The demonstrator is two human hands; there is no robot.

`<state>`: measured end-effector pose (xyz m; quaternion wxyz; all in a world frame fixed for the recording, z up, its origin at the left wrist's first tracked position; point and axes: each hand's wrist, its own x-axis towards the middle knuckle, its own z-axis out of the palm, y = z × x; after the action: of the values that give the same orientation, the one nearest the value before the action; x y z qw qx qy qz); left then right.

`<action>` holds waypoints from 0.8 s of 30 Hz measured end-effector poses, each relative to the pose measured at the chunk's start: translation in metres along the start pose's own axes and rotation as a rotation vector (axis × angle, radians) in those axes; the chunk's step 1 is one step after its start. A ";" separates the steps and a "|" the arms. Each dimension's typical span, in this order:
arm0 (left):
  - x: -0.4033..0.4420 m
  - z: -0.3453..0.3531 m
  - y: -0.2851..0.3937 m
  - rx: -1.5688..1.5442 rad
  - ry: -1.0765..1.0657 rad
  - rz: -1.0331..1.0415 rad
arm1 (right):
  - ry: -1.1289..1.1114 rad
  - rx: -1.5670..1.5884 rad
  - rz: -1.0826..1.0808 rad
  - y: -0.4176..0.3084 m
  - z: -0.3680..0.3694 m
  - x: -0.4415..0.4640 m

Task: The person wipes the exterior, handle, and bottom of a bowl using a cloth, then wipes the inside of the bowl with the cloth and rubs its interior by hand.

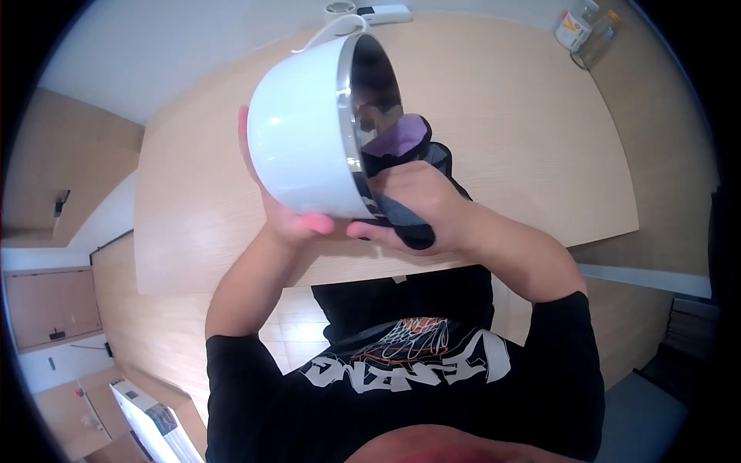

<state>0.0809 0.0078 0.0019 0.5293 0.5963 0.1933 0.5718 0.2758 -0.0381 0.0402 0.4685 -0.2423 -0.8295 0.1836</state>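
A white pot (297, 135) with a shiny metal rim and a white handle is tilted on its side above the table, its mouth facing right. My left hand (289, 220) supports it from below and behind, fingers wrapped round its outer wall. At the rim, my right hand (424, 201) grips a grey and purple cloth (401, 139) with dark edging. Part of the cloth reaches into the pot's mouth, and the rest hangs about my right hand. The pot hides some of my left fingers.
The pale wooden table (532, 147) has its near edge close to my body. Clear containers (590, 38) lie at the far right corner. A white object (386, 14) lies at the far edge, beside a small round item (340, 8).
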 end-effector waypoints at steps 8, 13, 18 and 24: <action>0.024 0.000 0.016 -1.041 -0.285 -0.268 | -0.244 -0.306 -0.277 0.021 -0.029 -0.002; 0.020 -0.001 0.018 -0.326 0.053 -0.475 | -0.239 -0.259 -0.169 0.018 -0.016 -0.004; 0.011 0.005 -0.001 -0.252 -0.057 -0.256 | -0.133 -0.125 0.083 0.000 0.000 -0.001; 0.014 0.008 0.001 -0.215 -0.031 -0.118 | 0.217 0.992 0.716 -0.016 -0.017 -0.004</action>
<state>0.0912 0.0155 0.0112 0.6257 0.5324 0.1577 0.5479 0.2891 -0.0520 0.0543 0.5163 -0.2762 -0.4606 0.6671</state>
